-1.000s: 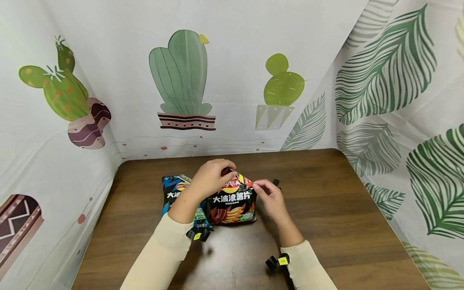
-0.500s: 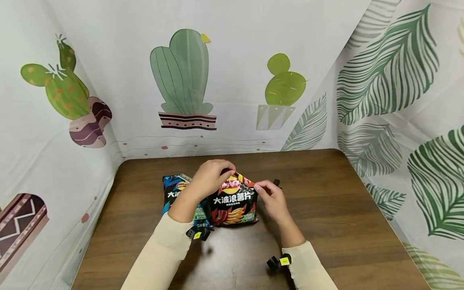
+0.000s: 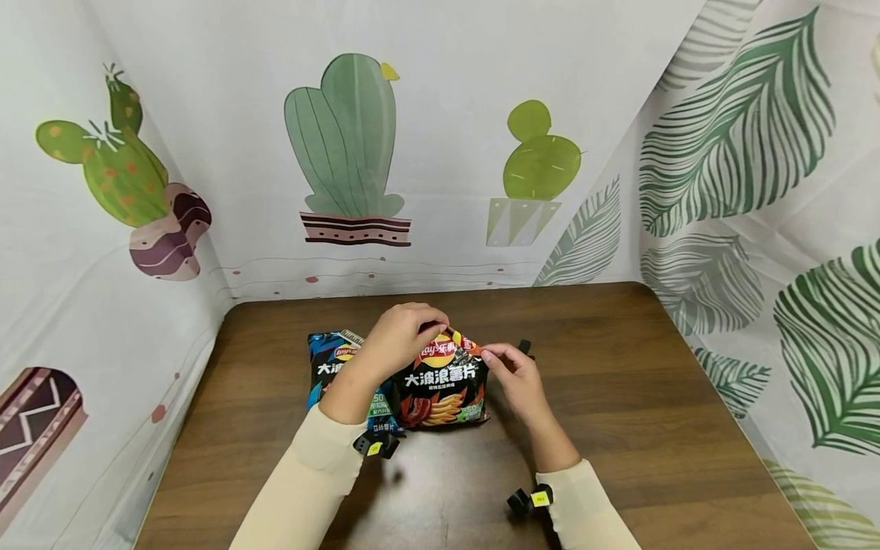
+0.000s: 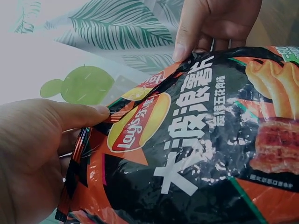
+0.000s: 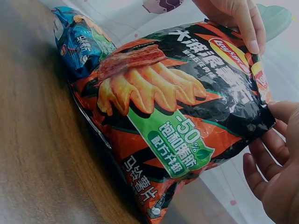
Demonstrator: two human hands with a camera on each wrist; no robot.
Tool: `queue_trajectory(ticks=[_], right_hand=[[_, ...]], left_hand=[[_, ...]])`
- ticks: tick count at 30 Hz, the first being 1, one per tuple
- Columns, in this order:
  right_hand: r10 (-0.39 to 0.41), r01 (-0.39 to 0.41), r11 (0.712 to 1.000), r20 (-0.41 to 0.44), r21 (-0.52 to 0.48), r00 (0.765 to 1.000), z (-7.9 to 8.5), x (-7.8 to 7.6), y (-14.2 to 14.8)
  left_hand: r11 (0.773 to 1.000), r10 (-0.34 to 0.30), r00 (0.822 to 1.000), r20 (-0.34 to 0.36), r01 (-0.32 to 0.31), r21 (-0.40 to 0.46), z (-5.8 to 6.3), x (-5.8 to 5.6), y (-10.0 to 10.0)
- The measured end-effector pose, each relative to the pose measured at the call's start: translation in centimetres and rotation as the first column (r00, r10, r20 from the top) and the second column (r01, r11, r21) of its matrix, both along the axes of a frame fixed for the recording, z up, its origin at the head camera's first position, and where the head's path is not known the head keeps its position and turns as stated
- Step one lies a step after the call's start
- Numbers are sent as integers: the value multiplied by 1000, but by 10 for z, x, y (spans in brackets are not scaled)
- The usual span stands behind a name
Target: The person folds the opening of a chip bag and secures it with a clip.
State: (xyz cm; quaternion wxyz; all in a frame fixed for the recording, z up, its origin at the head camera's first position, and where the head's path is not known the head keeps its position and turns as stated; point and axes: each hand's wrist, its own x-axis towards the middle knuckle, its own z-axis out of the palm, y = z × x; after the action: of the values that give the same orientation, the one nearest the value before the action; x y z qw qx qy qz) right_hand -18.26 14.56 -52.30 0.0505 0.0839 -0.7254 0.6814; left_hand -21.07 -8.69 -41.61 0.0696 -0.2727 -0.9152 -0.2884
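Observation:
A black and orange-red bag of potato chips stands propped on the table, its printed front towards me. At its top left corner my left hand pinches the edge between thumb and fingers. My right hand pinches the top right corner, thumb in front and fingers behind. Along the top, between the two hands, an orange strip with a second logo shows beyond the front panel in the left wrist view. The right wrist view shows the puffed bag with its bottom edge down on the wood.
A blue and black chip bag lies to the left, partly hidden by my left arm and the held bag. A small black object shows behind my right hand. The brown wooden table meets printed curtains at the back and sides.
Both hands keep their grip at the top corners. The upper edge of the black and orange-red bag has shifted and tilted slightly; the bag sits a touch further right.

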Motion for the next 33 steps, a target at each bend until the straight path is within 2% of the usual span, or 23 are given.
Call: queue_trajectory(ticks=[5,12,21,26,33], right_hand=[[7,-7,1000,16,4,1000,2,0,0],[5,-10,997,63,71,998,5,-2,5],[-25,28,999,107,-26,994,21,-1,12],[-41,48,997,109,-62,993,8,-8,19],[-74,78,996,75,-49,994,-7,-13,26]], left_hand=[[1000,8,1000,2,-8,6,-1,0,0],[1000,13,1000,9,-13,7,-1,1,2],[1000,-1,1000,3,1,10,0,2,1],[1000,1,1000,9,-1,12,0,1,1],[1000,3,1000,16,-4,6,0,1,2]])
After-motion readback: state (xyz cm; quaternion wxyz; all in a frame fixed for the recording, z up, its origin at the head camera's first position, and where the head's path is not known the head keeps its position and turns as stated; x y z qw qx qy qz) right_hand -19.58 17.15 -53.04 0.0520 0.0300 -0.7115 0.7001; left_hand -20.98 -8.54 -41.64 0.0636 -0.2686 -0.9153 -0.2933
